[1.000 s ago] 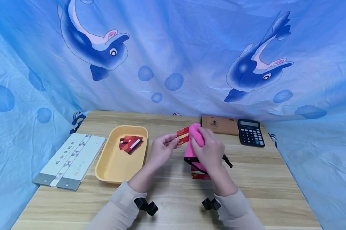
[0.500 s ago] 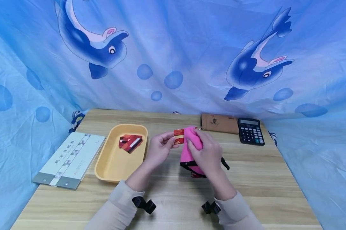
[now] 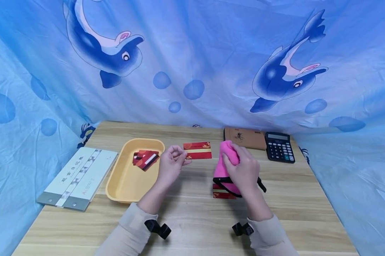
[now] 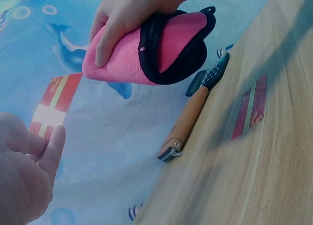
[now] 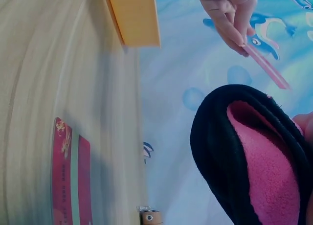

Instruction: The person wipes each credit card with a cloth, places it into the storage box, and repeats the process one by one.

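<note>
My left hand [image 3: 171, 166] pinches a red card [image 3: 201, 150] with a pale gold stripe by its left end, held above the table. To its right, my right hand [image 3: 243, 170] grips a pink fuzzy cloth pouch [image 3: 220, 167] with black trim, its fingers curled round the upper part. In the right wrist view the pouch's black-edged opening [image 5: 220, 137] gapes toward the camera. Card and pouch are apart. Below the pouch a second red card [image 3: 222, 193] lies flat on the table, partly hidden in the head view; the left wrist view shows this lying card [image 4: 250, 107] whole.
A yellow tray [image 3: 122, 188] left of my left hand holds several red cards [image 3: 146, 160]. Farther left lies a pale notebook [image 3: 80, 177]. A brown wallet [image 3: 247, 138] and a black calculator [image 3: 279, 147] sit at the back right, before a blue dolphin curtain [image 3: 224, 71].
The left hand has moved left with the card, which now shows almost whole, apart from the pouch. The right hand has shifted slightly right with the pouch, baring more of the lying card.
</note>
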`<state>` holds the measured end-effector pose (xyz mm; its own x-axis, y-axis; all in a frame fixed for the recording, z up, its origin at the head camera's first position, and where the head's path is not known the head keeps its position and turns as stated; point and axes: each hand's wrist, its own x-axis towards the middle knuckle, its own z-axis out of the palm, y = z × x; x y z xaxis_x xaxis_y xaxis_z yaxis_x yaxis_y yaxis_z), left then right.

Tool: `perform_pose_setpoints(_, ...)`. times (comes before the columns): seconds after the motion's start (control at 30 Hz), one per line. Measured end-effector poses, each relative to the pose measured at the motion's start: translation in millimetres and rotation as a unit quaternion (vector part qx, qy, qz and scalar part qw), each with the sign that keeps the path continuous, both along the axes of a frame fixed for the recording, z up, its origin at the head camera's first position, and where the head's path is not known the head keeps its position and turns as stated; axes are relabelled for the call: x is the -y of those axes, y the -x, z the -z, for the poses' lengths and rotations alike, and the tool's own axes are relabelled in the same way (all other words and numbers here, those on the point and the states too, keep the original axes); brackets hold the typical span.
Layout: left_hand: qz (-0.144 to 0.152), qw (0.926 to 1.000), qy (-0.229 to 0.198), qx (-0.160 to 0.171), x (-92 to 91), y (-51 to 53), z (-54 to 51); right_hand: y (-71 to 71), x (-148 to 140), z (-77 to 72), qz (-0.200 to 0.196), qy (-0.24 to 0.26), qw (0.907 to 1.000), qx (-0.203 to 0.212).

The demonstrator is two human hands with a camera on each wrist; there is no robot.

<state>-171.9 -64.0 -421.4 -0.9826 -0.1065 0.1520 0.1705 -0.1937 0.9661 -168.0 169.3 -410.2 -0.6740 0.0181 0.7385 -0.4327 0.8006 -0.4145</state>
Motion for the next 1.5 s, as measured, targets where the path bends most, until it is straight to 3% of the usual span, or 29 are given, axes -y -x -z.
perform_pose_setpoints(0.13,-0.014,0.9991,0.041,0.001,-0.2,-0.3,1.6,-0.2,-1,2.2,-0.006,0.001,1.0000,0.006)
perform_pose_setpoints(0.27,-0.046,0.9964,0.071,-0.001,0.1,-1.8,2.3,0.4,-1,4.9,-0.014,0.004,0.9999,0.007)
perform_pose_setpoints(0.37,-0.051,0.9972,0.054,-0.005,0.0,-2.0,3.3,1.0,-2,6.7,-0.019,0.005,0.9998,0.002)
perform_pose_setpoints(0.5,-0.021,0.9996,0.016,-0.005,-0.6,-1.8,5.2,1.2,-2,8.2,-0.026,0.007,0.9996,-0.002)
perform_pose_setpoints(0.73,-0.016,0.9987,0.046,0.011,-2.9,-2.5,8.0,1.5,-4,12.0,-0.034,0.013,0.9993,-0.004)
perform_pose_setpoints(0.97,0.006,0.9993,-0.024,0.027,-4.8,-5.0,4.8,2.4,-5,13.9,-0.034,0.016,0.9993,-0.005)
perform_pose_setpoints(1.03,0.003,0.9989,-0.035,0.032,-5.3,-6.1,3.3,2.8,-5,14.2,-0.033,0.017,0.9993,-0.006)
perform_pose_setpoints(1.17,-0.031,0.9982,-0.032,0.040,-6.3,-4.9,4.0,3.1,-5,15.0,-0.033,0.020,0.9993,-0.007)
perform_pose_setpoints(1.23,-0.036,0.9969,-0.060,0.037,-6.3,-3.0,6.1,3.1,-5,15.1,-0.032,0.020,0.9993,-0.008)
perform_pose_setpoints(1.3,-0.017,0.9946,-0.098,0.030,-4.9,-2.0,7.2,3.1,-5,15.1,-0.032,0.022,0.9992,-0.007)
perform_pose_setpoints(1.4,0.038,0.9871,-0.154,0.021,-1.4,-2.0,8.1,3.1,-5,15.1,-0.031,0.028,0.9991,-0.002)
perform_pose_setpoints(1.5,0.096,0.9800,-0.171,0.030,2.8,-3.4,8.2,3.2,-5,15.4,-0.029,0.032,0.9991,-0.001)
